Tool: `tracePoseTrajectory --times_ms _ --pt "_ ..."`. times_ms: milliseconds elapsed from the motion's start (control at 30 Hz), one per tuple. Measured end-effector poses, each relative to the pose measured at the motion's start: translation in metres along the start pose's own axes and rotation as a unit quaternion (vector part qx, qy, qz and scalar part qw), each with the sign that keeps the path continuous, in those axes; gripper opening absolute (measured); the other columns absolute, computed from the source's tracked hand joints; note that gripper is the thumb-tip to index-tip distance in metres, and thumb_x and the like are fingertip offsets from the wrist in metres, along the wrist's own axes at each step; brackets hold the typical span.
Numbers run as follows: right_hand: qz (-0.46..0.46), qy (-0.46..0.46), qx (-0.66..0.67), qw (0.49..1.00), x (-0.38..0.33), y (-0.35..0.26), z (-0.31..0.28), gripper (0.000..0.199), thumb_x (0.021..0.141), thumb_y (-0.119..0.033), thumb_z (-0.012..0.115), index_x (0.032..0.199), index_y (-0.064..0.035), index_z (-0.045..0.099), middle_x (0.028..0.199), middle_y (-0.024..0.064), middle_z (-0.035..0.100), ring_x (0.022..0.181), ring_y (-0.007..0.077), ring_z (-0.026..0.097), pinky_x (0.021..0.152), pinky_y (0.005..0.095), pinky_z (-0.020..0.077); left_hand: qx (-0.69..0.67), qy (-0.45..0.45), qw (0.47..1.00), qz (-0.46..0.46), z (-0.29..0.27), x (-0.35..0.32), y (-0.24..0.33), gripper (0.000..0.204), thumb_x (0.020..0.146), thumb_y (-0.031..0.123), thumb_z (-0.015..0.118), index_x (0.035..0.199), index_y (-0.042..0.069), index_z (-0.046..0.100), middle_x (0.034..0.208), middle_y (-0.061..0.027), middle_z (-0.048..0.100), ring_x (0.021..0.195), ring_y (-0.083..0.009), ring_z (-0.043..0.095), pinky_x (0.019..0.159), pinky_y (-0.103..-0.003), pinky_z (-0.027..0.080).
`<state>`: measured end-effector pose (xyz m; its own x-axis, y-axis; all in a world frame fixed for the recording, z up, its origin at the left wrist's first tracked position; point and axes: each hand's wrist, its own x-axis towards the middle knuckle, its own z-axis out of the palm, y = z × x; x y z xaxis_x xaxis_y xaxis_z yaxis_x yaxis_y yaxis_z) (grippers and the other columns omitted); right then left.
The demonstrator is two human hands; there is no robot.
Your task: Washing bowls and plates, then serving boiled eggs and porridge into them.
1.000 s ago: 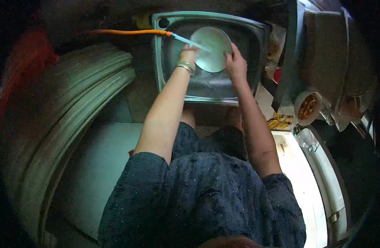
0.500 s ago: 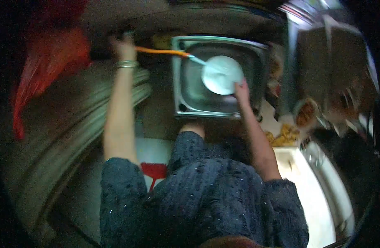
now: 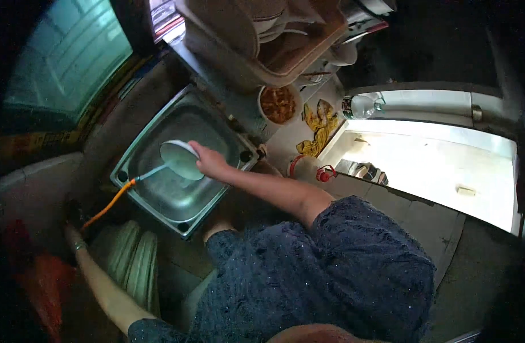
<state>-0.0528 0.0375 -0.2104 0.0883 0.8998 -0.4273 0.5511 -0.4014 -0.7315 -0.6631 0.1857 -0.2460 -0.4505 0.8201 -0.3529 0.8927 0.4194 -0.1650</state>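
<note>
- Holding a white plate (image 3: 181, 160) by its rim, my right hand (image 3: 210, 162) is closed around it over the sink (image 3: 159, 197).
- An orange hose (image 3: 111, 203) sprays the plate.
- My left hand (image 3: 74, 226) reaches away; I can't tell its grip.

Left hand (image 3: 73, 222): lost in dark shadow at the picture's left, fingers not distinguishable; grasp impossible to tell; only the wrist bangle (image 3: 78, 246) reads clearly.
Right hand (image 3: 210, 162): fingertips hidden behind the rim of the pale plate (image 3: 179, 159); far side of that plate out of sight.
Orange hose (image 3: 111, 203): lower end swallowed by shadow near the left hand.
Dish rack (image 3: 262, 43): cut off by the top edge; contents stacked, kinds unclear.
Bowl (image 3: 278, 104): orange-brown contents too small to identify.
Yellow crumpled item (image 3: 315, 127): kind uncertain.
Red shape (image 3: 39, 280): lower left, dim and blurred, unidentifiable.
Bright floor (image 3: 445, 171): overexposed, detail washed out.
</note>
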Motion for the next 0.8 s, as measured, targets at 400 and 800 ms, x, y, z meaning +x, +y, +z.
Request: tracePoseTrajectory --times_ms 400,800 --pt "-0.262 0.011 -0.111 0.959 -0.041 -0.076 -0.040 0.052 0.080 -0.004 0.043 0.131 -0.0141 0.033 0.100 0.0149 0.047 0.092 0.0320 0.051 0.071 0.0420 0.0463 -0.033 0.104 0.993 0.049 -0.044 -0.121 0.104 0.060 0.087 0.035 0.048 0.136 0.008 0.027 0.136 -0.0225 0.031 0.118 -0.0367 0.040 0.098 -0.045 0.033" --pt "-0.500 0.023 -0.076 0.863 -0.086 -0.146 -0.114 0.042 0.083 -0.014 0.044 0.125 -0.0141 0.040 0.100 0.0138 0.049 0.088 0.0300 0.053 0.068 0.0383 0.0479 -0.741 -0.264 0.617 -0.035 -0.019 -0.383 0.196 0.049 0.089 0.031 0.043 0.135 0.020 0.029 0.127 -0.0046 0.040 0.108 -0.0227 0.046 0.089 -0.038 0.034"
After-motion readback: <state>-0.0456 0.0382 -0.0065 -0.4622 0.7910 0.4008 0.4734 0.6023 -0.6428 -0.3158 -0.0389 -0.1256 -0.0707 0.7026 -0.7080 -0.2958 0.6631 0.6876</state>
